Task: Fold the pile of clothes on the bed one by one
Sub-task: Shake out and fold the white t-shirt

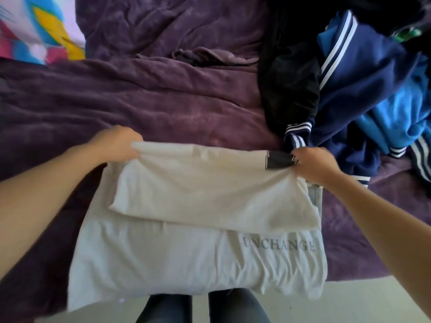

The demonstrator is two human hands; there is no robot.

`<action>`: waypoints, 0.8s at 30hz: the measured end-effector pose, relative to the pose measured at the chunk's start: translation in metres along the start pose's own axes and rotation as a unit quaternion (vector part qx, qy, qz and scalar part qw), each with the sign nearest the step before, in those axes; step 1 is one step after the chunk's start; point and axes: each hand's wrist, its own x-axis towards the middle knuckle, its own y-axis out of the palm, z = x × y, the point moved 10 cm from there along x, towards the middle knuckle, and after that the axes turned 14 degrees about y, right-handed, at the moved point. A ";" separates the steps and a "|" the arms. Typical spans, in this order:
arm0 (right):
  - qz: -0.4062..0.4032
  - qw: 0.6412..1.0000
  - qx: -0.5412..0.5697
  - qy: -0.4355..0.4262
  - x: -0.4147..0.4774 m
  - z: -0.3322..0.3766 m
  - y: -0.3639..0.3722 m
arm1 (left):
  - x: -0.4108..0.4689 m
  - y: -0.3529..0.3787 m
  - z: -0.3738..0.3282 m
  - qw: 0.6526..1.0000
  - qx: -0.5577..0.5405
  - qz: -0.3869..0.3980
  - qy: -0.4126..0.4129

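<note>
Folding half done on the white T-shirt (186,252) at the near edge of the bed (163,101): left hand (119,142) and right hand (312,163) each had fingers pinched on a far corner; jumbled pile (363,101) at right judged unfolded, most work left

The white shirt (198,187) before me is thin, matt, jersey-like cloth, softly creased, with flat grey printed lettering (279,245) at 5 o'clock. Beneath it my purple blanket (140,101) is plush and velvety, with a faint sheen. At 2 o'clock the navy jacket (349,108) looks smooth-knit, its striped cuffs (298,128) ribbed. The black garment (289,89) at 1 o'clock is matt.
</note>
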 end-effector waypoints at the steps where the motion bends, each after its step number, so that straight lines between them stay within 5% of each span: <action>1: -0.039 0.998 0.045 0.021 0.000 -0.010 -0.018 | -0.009 -0.021 0.009 0.997 -0.027 -0.072 0.001; 5: -0.116 0.977 0.171 0.045 -0.011 -0.030 -0.063 | -0.057 -0.081 0.014 0.959 0.002 -0.282 0.009; 11: -0.230 0.958 0.099 -0.139 -0.113 -0.001 -0.042 | -0.138 -0.005 -0.057 0.942 0.080 -0.274 0.178; 17: -0.103 0.984 0.000 -0.147 -0.185 -0.012 0.064 | -0.197 0.089 -0.096 0.936 0.072 -0.270 0.213; 21: -0.155 0.983 0.032 -0.090 -0.180 -0.013 0.051 | -0.203 0.068 -0.091 0.928 0.036 -0.326 0.178; 24: -0.078 0.991 -0.046 -0.102 -0.157 0.015 0.064 | -0.207 0.045 -0.089 0.915 0.007 -0.361 0.178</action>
